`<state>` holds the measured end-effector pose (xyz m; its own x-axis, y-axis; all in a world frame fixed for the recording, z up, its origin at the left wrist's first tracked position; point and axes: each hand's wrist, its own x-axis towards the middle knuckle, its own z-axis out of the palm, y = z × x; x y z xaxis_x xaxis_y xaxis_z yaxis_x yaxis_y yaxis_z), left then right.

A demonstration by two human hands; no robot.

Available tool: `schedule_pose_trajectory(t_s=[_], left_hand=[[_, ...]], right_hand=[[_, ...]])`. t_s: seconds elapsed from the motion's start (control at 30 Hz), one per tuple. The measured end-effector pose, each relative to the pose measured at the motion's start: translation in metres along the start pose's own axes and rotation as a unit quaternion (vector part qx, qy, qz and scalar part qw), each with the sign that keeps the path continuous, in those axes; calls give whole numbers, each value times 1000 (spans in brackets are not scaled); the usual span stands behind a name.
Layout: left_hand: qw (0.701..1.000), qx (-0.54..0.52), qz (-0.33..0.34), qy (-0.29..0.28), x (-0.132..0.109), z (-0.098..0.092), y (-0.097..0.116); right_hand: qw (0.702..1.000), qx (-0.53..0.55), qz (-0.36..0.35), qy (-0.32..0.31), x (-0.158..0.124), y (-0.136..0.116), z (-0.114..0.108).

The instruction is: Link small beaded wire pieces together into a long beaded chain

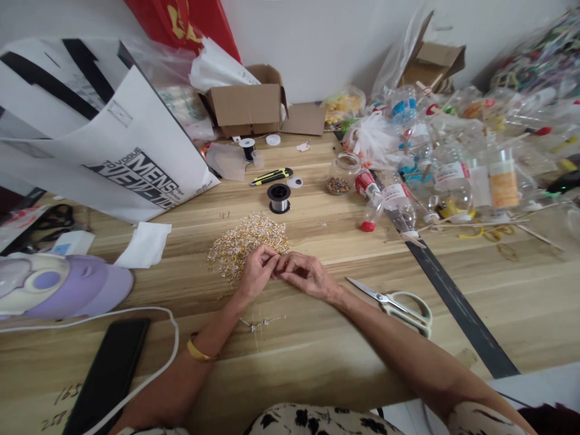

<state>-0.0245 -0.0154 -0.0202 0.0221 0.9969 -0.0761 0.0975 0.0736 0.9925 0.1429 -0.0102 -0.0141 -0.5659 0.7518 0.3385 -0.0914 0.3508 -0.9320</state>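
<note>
My left hand (259, 270) and my right hand (306, 275) meet fingertip to fingertip over the table, both closed in a pinch. Whatever lies between the fingers is too small to make out. Just beyond and left of them spreads a pile of small gold and clear beads (240, 238), which my left hand partly covers. Nearer to me, between my forearms, lies a short beaded chain (263, 323). A spool of fine wire (279, 199) stands behind the pile. To the right of my right forearm rest scissors (399, 305), their blades pointing toward my hands.
Behind the spool lie a yellow and black utility knife (270, 176) and a bead jar (341, 175). Plastic bottles (399, 202) crowd the right side. On the left are a white bag (113, 151), a purple cap (90, 284), a phone (111, 371) and a white cable (174, 338).
</note>
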Motion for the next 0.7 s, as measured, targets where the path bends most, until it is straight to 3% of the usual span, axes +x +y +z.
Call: schedule_pose_trajectory(t_s=[0.23, 0.7], left_hand=[[1000, -8, 3, 28, -4, 2, 9], [999, -34, 5, 4, -3, 0, 16]], right_hand=[[999, -5, 43, 25, 0, 3, -1], [996, 21, 81, 19, 2, 0, -3]])
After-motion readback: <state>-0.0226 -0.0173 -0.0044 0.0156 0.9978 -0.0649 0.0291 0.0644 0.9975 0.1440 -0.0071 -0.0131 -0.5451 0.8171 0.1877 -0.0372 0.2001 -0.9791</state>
